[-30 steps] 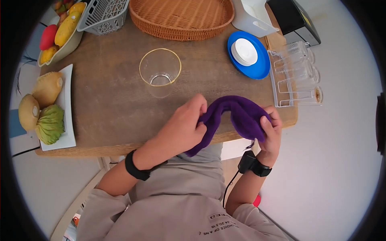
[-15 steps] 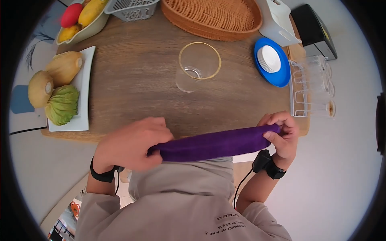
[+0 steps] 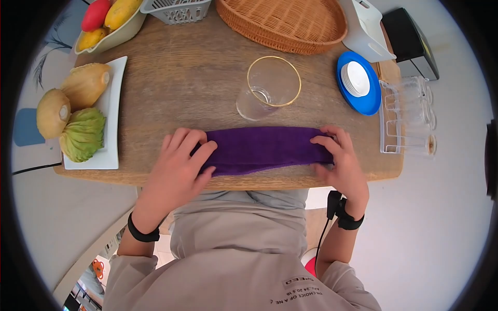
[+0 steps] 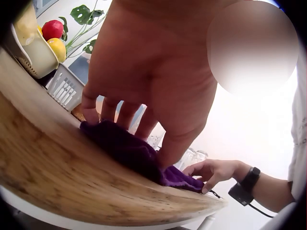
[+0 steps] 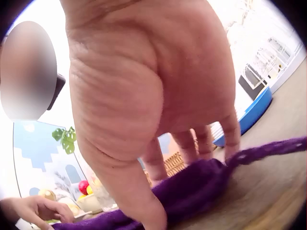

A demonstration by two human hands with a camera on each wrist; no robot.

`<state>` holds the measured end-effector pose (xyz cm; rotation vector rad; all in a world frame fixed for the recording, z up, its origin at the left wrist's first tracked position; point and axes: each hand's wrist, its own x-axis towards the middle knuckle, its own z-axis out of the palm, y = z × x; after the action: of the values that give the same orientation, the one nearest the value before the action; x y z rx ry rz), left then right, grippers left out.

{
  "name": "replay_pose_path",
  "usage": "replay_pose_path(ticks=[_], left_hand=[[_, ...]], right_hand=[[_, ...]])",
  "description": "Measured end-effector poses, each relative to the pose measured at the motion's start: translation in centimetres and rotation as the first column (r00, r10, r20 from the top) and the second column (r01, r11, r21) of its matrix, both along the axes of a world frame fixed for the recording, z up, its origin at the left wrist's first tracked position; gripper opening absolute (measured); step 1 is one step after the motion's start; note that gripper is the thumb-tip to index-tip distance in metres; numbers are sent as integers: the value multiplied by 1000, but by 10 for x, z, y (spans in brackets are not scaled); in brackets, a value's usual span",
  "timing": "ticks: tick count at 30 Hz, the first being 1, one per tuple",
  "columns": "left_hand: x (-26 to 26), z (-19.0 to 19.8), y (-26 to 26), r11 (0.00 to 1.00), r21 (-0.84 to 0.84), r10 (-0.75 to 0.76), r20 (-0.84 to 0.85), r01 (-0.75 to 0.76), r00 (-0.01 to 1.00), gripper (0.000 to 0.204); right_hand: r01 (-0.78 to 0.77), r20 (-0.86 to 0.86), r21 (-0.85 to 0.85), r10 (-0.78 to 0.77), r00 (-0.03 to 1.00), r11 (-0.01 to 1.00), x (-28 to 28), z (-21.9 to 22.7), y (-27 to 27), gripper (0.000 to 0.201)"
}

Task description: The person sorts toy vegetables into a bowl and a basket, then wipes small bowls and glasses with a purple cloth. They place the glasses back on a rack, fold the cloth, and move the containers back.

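A folded purple cloth [image 3: 264, 149] lies lengthwise along the front of the wooden table, in front of a gold-rimmed glass [image 3: 274, 83]. My left hand [image 3: 179, 168] rests on its left end, fingertips at the far edge and thumb at the near edge. On the right end my right hand [image 3: 342, 163] touches the cloth in the same manner. Both wrist views show the fingers reaching down, spread and fairly straight, onto the cloth [image 4: 127, 148]. A thin dark cord [image 4: 215, 194] sticks out at the cloth's right end.
On the left a white plate [image 3: 113, 140] bears several fruits, with a fruit bowl [image 3: 116, 39] behind. A grey basket [image 3: 179, 15], wicker tray [image 3: 285, 44] and white bin [image 3: 381, 49] line the back. At right are a blue plate [image 3: 372, 106] with white dishes and a glass rack [image 3: 390, 147].
The cloth, earlier bent and then stretched between my hands at the table's front edge, has moved forward onto the tabletop. My fingers have loosened from gripping its ends.
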<state>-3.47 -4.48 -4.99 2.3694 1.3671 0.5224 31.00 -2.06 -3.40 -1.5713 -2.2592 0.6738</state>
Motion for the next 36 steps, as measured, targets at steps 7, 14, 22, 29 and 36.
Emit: replay_pose_path(ticks=[7, 14, 22, 29, 36], left_hand=[[-19, -5, 8, 999, -18, -30, 164, 33, 986, 21], [-40, 26, 4, 992, -122, 34, 490, 30, 871, 12], [-65, 67, -9, 977, -183, 29, 629, 111, 777, 18], [-73, 105, 21, 753, 89, 443, 664, -651, 602, 21], [-84, 145, 102, 681, 711, 95, 151, -175, 984, 23]], right_hand=[[56, -181, 4, -54, 982, 998, 13, -3, -3, 18], [-183, -390, -26, 159, 907, 983, 18, 29, -7, 16], [-328, -502, 2, 284, 817, 945, 23, 72, -12, 18], [146, -372, 388, 10, 928, 910, 37, 122, 11, 21], [16, -210, 651, 161, 964, 759, 20, 149, 78, 21]])
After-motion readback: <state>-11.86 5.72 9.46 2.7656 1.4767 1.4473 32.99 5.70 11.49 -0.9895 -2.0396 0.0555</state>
